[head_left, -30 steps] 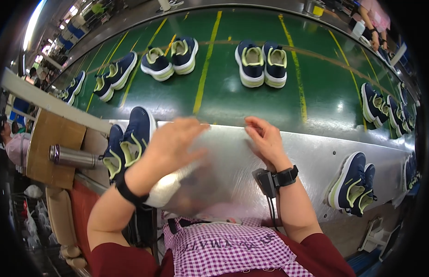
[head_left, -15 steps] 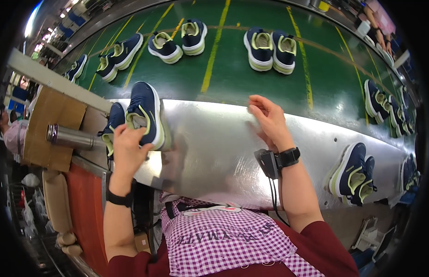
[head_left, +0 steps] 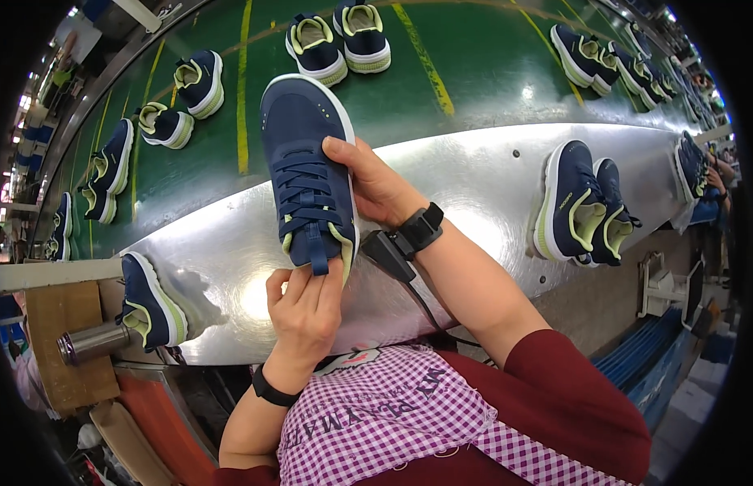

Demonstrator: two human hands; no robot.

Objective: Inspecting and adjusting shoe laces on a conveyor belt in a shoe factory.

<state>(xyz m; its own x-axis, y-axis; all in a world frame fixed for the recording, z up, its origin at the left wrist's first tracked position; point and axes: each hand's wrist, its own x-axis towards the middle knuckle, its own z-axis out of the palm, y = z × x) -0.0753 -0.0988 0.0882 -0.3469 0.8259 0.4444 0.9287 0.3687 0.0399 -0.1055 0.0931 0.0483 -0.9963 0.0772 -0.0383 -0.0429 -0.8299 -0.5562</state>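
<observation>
- Left hand (head_left: 305, 316): fingers bent at the opening of the navy shoe (head_left: 303, 138), tips hidden, so I cannot tell whether they grip.
- Right hand (head_left: 380, 190): gripping the shoe's right side, thumb on the upper.
- That shoe: held above the metal tabletop (head_left: 482, 186).
- Single shoe (head_left: 159, 296): tabletop's left end.
- Shoe pair (head_left: 567, 202): tabletop's right part.
- Green belt (head_left: 482, 49): beyond the tabletop, carrying shoes.

the held shoe (head_left: 299, 117) has a matt, cloth-like upper; the bench (head_left: 473, 178) is smooth, glossy metal, the green belt (head_left: 190, 154) smooth with a sheen, the flask (head_left: 91, 344) shiny metal, the apron (head_left: 376, 413) cloth.
</observation>
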